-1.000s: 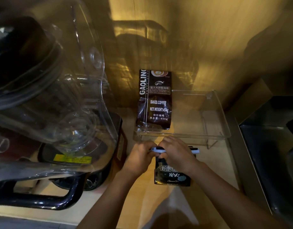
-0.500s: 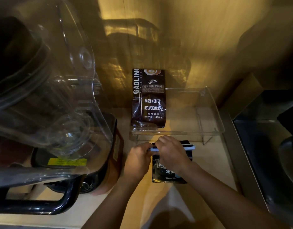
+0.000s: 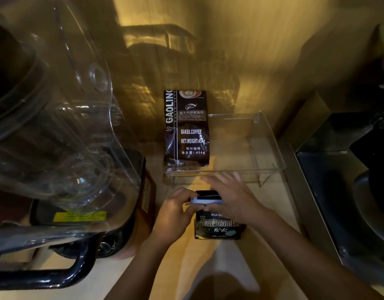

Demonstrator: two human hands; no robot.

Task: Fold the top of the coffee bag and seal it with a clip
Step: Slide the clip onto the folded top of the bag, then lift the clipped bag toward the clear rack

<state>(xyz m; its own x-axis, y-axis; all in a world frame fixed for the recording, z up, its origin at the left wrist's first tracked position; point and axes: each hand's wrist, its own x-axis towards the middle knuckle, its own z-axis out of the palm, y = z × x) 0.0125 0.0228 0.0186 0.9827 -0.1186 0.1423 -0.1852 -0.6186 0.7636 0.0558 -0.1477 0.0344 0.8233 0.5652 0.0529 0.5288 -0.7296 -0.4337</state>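
Head view, near to far: small coffee bag (image 3: 219,229) upright on counter (image 3: 186,267), soft, light, crinkly foil; hold at folded top. Left hand (image 3: 176,210) pinches clip (image 3: 206,200) there; right hand (image 3: 232,197) fingers spread. Beyond: acrylic tray (image 3: 271,146), larger coffee bag (image 3: 186,128).

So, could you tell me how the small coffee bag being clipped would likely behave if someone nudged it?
The small coffee bag stands upright on a narrow base, so it may tip. Its glossy film looks soft and possibly slippery. The clip across its folded top probably stiffens that edge only.
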